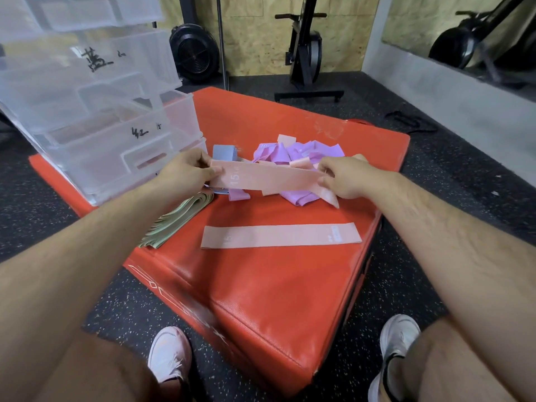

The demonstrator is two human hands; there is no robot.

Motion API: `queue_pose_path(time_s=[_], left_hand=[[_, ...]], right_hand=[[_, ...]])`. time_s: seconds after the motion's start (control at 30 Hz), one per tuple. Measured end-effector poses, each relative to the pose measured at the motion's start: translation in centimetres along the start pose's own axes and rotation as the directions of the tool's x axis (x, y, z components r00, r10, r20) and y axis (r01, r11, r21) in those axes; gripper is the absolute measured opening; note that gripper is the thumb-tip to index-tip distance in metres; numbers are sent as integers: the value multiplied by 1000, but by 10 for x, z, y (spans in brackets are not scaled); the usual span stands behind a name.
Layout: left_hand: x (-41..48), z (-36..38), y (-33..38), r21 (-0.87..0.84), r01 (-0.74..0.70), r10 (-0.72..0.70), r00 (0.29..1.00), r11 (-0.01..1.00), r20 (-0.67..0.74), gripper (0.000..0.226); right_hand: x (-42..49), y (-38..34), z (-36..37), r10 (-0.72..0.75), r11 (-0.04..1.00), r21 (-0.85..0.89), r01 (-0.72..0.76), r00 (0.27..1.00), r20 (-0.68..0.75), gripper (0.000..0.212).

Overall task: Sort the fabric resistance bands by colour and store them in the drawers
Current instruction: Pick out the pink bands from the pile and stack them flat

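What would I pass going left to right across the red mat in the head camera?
Clear drawers → stack of green bands → folded blue band → pile of purple bands. The held pink band spans the middle, so it is skipped.

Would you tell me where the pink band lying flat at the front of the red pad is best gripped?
Pinch a short end of the flat pink band, probably the right one, from above. It lies limp on the red pad, so the middle offers no edge; that end sits close to the pad's right side.
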State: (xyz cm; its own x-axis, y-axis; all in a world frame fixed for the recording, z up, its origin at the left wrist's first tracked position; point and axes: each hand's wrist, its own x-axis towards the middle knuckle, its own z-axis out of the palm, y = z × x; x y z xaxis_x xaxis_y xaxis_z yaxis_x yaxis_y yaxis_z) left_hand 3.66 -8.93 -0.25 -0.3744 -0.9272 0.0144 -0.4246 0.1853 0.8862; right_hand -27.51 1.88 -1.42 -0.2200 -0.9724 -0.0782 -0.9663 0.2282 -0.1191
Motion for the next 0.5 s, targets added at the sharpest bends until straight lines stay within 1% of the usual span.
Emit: queue_pose_path(time_s=[0.1,0.17,0.2,0.27,0.37,0.5], left_hand=[[-1,-1,1,-11,5,-5,999,1000,-39,16],[-1,-4,0,-25,23,-24,998,999,-61,15],[-1,-5,0,-28,35,-37,997,999,-64,15],[-2,-8,-3,-17,63,-64,997,998,-45,17],[-7,-12,-8,13,125,-126,992,992,8,17],[-22,-11,-16,101,163,-171,982,982,78,14]], right_hand=[[2,3,-5,14,999,54,-10,997,-79,20],[-1,5,-9,27,996,82,-19,996,-90,29],[-3,7,-12,38,991,131,-29,997,-70,31],[-11,9,-18,43,963,269,-35,999,-23,24],[-24,15,-24,17,946,325,-15,1000,-2,9],[-42,25,-22,-5,881,472,-36,996,85,23]])
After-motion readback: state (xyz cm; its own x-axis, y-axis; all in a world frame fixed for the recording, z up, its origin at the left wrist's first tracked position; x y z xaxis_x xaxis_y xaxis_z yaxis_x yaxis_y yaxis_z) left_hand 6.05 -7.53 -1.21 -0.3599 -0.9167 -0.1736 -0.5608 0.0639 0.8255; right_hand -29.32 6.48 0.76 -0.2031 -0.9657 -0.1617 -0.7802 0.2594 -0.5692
